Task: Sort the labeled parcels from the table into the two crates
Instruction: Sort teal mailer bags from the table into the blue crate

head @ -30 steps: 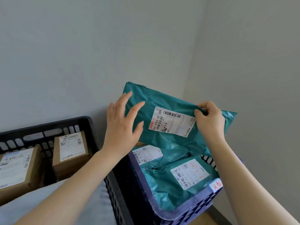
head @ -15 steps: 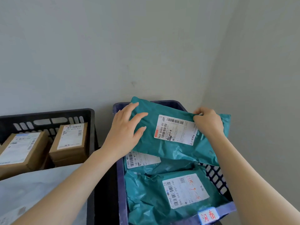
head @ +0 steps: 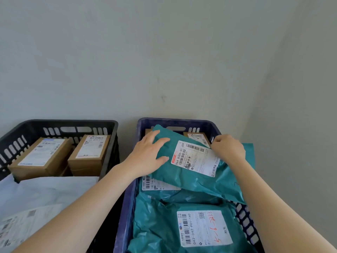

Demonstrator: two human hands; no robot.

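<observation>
**Inspector:** Two hands on one parcel in the head view?

**Assessor:** Confirmed. The teal parcel (head: 196, 161) had come down from in front of the wall and lay tilted in the blue crate (head: 175, 121), on the parcels already sorted (head: 182, 225). The left hand (head: 147, 157) lay flat on its near end, fingers straight. The right hand (head: 228, 148) pinched the far edge, fingers curled.

**Inspector:** Consequence?

**Assessor:** Placement judged nearly complete, with only the release outstanding. The black crate (head: 73, 122) held brown boxes (head: 89, 154).

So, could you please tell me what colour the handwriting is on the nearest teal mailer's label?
Orange-red handwriting on the white paper label; head view shows it.
</observation>
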